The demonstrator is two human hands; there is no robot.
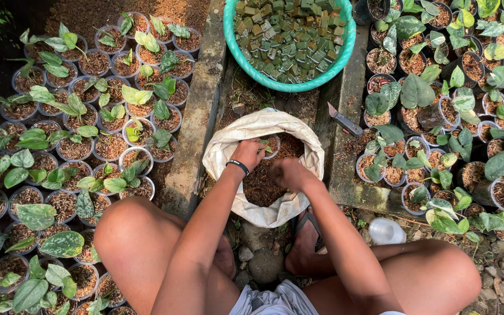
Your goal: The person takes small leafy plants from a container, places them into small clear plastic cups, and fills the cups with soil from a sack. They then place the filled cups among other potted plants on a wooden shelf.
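Rows of little plant pots stood on both sides of the path.
Left hand gripped a small pot inside the white sack; right hand, just beside it, dug closed into the brown mix.

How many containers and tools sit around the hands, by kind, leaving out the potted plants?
White sack of potting mix: 1
Teal basin of green cubes: 1
Small clear pot in left hand: 1
Utility knife: 1
Empty clear cup: 1
Total: 5
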